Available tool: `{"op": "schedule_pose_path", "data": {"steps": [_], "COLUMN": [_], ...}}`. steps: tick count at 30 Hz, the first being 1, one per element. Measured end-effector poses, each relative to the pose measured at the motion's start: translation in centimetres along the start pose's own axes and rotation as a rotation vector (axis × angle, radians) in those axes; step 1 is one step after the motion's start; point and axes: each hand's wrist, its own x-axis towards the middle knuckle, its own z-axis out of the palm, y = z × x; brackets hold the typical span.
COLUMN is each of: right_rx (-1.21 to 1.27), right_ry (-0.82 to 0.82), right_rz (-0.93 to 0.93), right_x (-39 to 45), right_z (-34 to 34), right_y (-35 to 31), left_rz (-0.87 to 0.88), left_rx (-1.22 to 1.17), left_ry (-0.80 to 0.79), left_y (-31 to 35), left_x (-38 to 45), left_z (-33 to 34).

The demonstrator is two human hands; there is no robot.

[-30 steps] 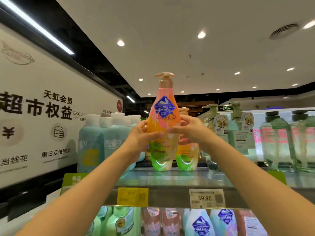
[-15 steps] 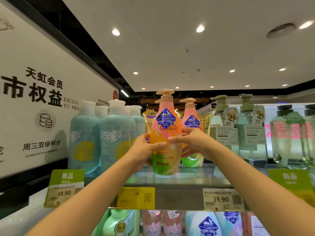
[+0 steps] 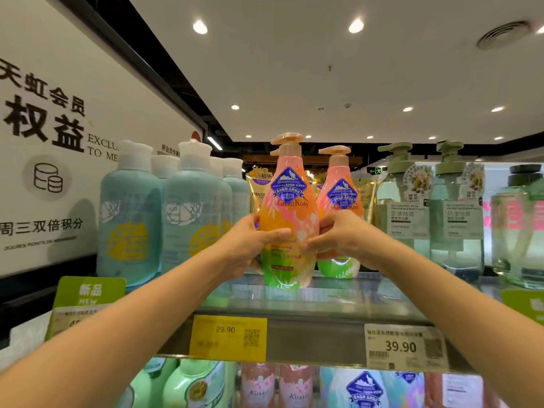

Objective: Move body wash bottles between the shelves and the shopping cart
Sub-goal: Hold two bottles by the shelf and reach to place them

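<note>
so over the last second the pink and orange green kosy pump bottle comes down: a second ago it's held up well above the top shelf, half a second ago its base is just about at the glass, and now the green bottom looks like it's sitting on the shelf near the front edge, upright, pump head pointing left. can't swear the base is fully touching, but it looks set down to me. both hands are still on it though. the left hand is wrapped round the left side with the thumb pressed flat across the front of the label, and the right hand grips the right side with its fingertips curled onto the front, so it's squeezed between the two, neither hand spread or relaxed. a matching green kosy bottle stands right behind and to the right, very close, maybe touching the right hand's knuckles, hard to say. pale blue bottles with white caps sit to the left, and green pump bottles to the right. the yellow 29.90 price tag is right below. my read is this is a cart-to-shelf placement nearly finished, and what's left is letting go without knocking the one behind. the cart isn't in view at all.
</note>
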Motion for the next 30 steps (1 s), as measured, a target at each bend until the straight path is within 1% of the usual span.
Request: {"op": "schedule_pose_path", "data": {"steps": [7,15,17,19,21,22,23,25,27,30], "right_rx": [0.038,-0.047,-0.114,-0.226,-0.384,-0.465,-0.541,-0.661,-0.753,-0.901], "right_ry": [0.038,0.102,0.139,0.198,0.270,0.315,0.364,0.450,0.503,0.537], "right_rz": [-0.009,-0.003,0.013,0.034,0.021,0.004,-0.021,-0.047,-0.028,0.064], "right_x": [-0.1,-1.3,-2.0,-2.7,-3.7,-4.3,-5.1,-7.4,-10.7,-17.6], "right_z": [0.3,1.3,1.6,1.5,1.0,0.7,0.2,-1.0,-2.5,-5.4], "right_y": [0.5,-0.2,-0.3,-0.6,-1.0,-1.1,-1.3,-1.7,-1.7,-0.9], "left_rz": [-0.013,-0.034,-0.004,0.064,0.147,0.192,0.232,0.276,0.320,0.426], "left_rx": [0.048,0.042,0.152,0.413,0.736,0.863,0.940,1.014,1.052,1.062], "left_ry": [0.020,-0.002,0.034,0.123,0.250,0.303,0.327,0.296,0.202,0.051], "left_y": [0.3,1.0,1.2,1.7,2.4,2.7,2.9,3.1,3.2,3.9], "left_x": [-0.3,-1.9,-2.5,-3.3,-3.9,-4.1,-4.5,-5.1,-6.4,-9.8], "left_z": [0.4,0.8,0.9,1.0,0.9,1.0,1.4,3.0,5.8,11.7]}}
